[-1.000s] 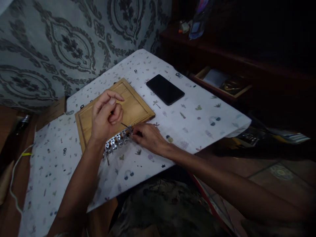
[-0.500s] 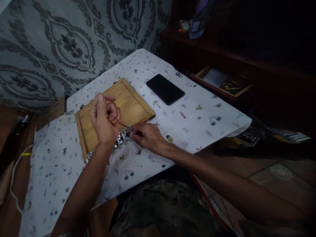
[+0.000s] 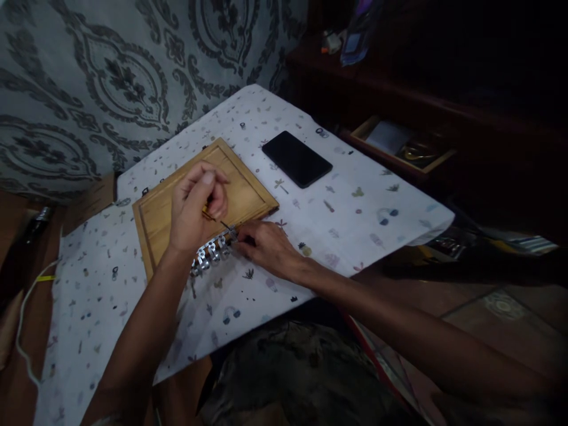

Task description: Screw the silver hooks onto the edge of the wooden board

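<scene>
My left hand (image 3: 197, 204) is closed around the yellow handle of a screwdriver (image 3: 206, 212), above the near side of a wooden board (image 3: 246, 186) with a raised rim. The screwdriver's thin dark shaft slants down to the right, its tip close to my right fingers. A row of shiny metal clips (image 3: 208, 254) runs along the board's near edge. At the right end of that row, my right hand (image 3: 270, 247) pinches a small metal clip (image 3: 232, 233) against the edge. My fingertips partly hide this clip.
A black phone or tablet (image 3: 297, 158) lies beyond the board on the patterned white tablecloth (image 3: 346, 225). An open drawer (image 3: 399, 145) juts out past the table's right side. On the dark cabinet stands a plastic bottle (image 3: 355, 41). A white cable (image 3: 24, 319) hangs at left.
My left hand has turned and shifted slightly right with the screwdriver, uncovering more of the metal clips. My right hand stays where it was.
</scene>
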`<action>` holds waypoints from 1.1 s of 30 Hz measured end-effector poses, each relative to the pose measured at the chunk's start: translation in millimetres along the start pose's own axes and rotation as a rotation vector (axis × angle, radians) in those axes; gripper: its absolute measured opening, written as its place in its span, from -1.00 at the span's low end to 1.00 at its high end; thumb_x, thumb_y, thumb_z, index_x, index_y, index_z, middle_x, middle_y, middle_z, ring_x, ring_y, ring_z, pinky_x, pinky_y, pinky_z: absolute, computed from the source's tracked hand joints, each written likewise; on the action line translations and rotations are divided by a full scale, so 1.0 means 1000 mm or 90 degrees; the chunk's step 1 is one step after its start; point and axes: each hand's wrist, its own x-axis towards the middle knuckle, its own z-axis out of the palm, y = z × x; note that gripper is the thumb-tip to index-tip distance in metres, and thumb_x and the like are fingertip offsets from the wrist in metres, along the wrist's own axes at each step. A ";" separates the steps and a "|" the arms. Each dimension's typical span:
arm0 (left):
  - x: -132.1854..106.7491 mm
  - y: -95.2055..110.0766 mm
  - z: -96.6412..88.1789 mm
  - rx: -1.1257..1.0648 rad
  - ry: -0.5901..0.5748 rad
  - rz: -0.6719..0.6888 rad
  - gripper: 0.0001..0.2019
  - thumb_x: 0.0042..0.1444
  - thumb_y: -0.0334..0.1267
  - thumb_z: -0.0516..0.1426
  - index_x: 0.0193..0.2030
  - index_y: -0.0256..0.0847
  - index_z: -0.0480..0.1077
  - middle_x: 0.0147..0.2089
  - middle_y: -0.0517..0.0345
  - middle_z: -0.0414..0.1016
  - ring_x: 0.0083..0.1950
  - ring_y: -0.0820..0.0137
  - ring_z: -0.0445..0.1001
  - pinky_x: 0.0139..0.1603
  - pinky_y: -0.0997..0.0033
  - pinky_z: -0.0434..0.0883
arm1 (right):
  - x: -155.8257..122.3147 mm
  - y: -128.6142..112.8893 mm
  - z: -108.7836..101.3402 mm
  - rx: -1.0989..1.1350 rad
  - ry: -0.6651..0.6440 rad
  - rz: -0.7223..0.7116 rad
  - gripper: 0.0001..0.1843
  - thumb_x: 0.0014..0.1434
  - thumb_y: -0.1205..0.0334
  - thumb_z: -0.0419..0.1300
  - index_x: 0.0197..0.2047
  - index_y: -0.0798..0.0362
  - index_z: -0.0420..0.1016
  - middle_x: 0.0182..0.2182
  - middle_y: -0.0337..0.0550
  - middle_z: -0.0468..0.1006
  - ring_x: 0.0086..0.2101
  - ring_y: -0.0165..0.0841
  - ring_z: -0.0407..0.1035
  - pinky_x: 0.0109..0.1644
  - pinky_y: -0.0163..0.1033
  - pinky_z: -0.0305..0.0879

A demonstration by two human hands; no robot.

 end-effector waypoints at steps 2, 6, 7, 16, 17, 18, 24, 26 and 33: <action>-0.002 -0.001 0.000 0.032 0.070 0.044 -0.63 0.18 0.08 0.29 -0.36 -0.21 0.47 -0.62 0.30 0.22 -0.60 0.53 0.22 -0.57 0.47 0.18 | 0.000 0.000 0.000 0.000 -0.004 0.008 -0.91 0.23 0.32 0.25 -0.31 0.06 0.60 -0.33 -0.17 0.61 -0.32 -0.38 0.39 -0.22 -0.26 0.16; -0.009 0.000 0.006 -0.001 0.182 0.067 -0.66 0.13 0.05 0.34 -0.36 -0.18 0.47 -0.60 0.35 0.12 -0.60 0.57 0.10 -0.58 0.48 0.06 | 0.000 0.000 0.001 -0.004 -0.001 0.010 -0.91 0.23 0.32 0.24 -0.29 0.06 0.60 -0.29 -0.16 0.62 -0.28 -0.37 0.40 -0.19 -0.25 0.16; -0.010 0.000 0.009 -0.016 0.198 0.073 -0.66 0.13 0.05 0.34 -0.38 -0.18 0.46 -0.62 0.37 0.07 -0.61 0.58 0.03 -0.61 0.49 0.00 | 0.000 0.001 0.001 -0.003 0.000 0.009 -0.91 0.23 0.32 0.24 -0.29 0.06 0.59 -0.29 -0.16 0.62 -0.28 -0.37 0.40 -0.20 -0.25 0.16; -0.003 -0.002 0.006 -0.040 0.142 0.042 -0.59 0.27 0.06 0.22 -0.48 -0.18 0.41 -0.72 0.44 -0.18 -0.71 0.61 -0.23 -0.69 0.49 -0.17 | 0.000 0.000 0.000 0.000 0.002 0.014 -0.93 0.23 0.31 0.27 -0.30 0.06 0.59 -0.31 -0.15 0.61 -0.29 -0.37 0.40 -0.20 -0.26 0.16; -0.002 -0.002 0.003 -0.040 0.119 0.032 -0.60 0.28 0.04 0.21 -0.47 -0.18 0.41 -0.72 0.44 -0.18 -0.71 0.61 -0.24 -0.69 0.49 -0.16 | 0.000 -0.001 0.000 -0.002 -0.001 0.018 -0.93 0.23 0.31 0.27 -0.29 0.07 0.60 -0.30 -0.15 0.62 -0.29 -0.37 0.40 -0.20 -0.26 0.16; 0.000 -0.001 0.001 -0.038 0.096 0.021 -0.61 0.29 0.03 0.21 -0.46 -0.18 0.42 -0.72 0.45 -0.18 -0.71 0.61 -0.25 -0.69 0.51 -0.15 | 0.000 -0.001 0.000 -0.004 -0.004 0.021 -0.93 0.23 0.31 0.28 -0.29 0.07 0.60 -0.30 -0.15 0.62 -0.28 -0.37 0.40 -0.20 -0.26 0.16; 0.004 -0.001 -0.001 -0.034 -0.021 0.003 -0.64 0.19 0.06 0.29 -0.43 -0.19 0.44 -0.72 0.47 -0.15 -0.71 0.62 -0.25 -0.70 0.55 -0.14 | 0.000 -0.002 -0.001 -0.010 -0.007 0.021 -0.92 0.23 0.32 0.26 -0.30 0.08 0.59 -0.31 -0.16 0.62 -0.31 -0.37 0.39 -0.22 -0.27 0.14; 0.001 -0.002 0.001 -0.035 -0.036 0.022 -0.63 0.17 0.07 0.30 -0.42 -0.19 0.45 -0.72 0.47 -0.14 -0.72 0.63 -0.25 -0.70 0.56 -0.15 | 0.000 -0.001 0.000 -0.009 -0.003 0.012 -0.91 0.23 0.33 0.25 -0.32 0.07 0.58 -0.32 -0.16 0.62 -0.32 -0.37 0.38 -0.23 -0.27 0.14; -0.019 0.004 0.006 -0.057 0.134 0.116 -0.69 0.28 -0.08 0.24 -0.43 -0.20 0.40 -0.70 0.45 -0.12 -0.70 0.64 -0.22 -0.67 0.59 -0.08 | 0.000 0.001 0.002 -0.009 -0.006 -0.003 -0.91 0.25 0.32 0.25 -0.31 0.07 0.57 -0.31 -0.16 0.59 -0.30 -0.38 0.37 -0.22 -0.26 0.13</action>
